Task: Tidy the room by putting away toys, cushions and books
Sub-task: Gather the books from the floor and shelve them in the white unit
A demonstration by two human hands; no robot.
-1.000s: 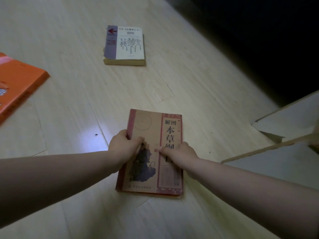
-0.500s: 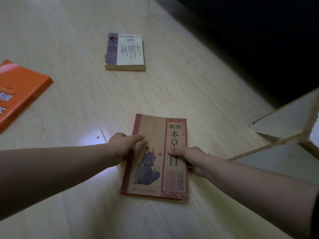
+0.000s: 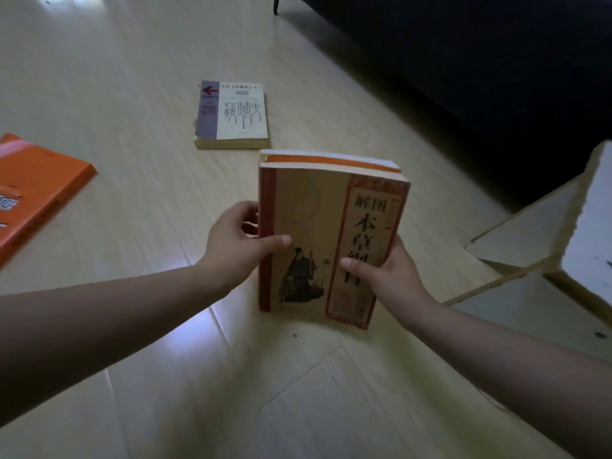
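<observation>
Both hands grip the tan book (image 3: 318,233), which tilts up between them. The left hand (image 3: 236,241) curls round the spine and the right hand (image 3: 390,270) round the opposite edge, thumbs on the cover. A white book (image 3: 236,114) and an orange book (image 3: 36,187) lie on the floor (image 3: 132,94) beyond.

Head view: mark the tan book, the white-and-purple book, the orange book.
tan book (image 3: 308,207), head view, upper front cover.
white-and-purple book (image 3: 241,111), head view, white part of cover.
orange book (image 3: 43,180), head view, middle of visible cover.
</observation>
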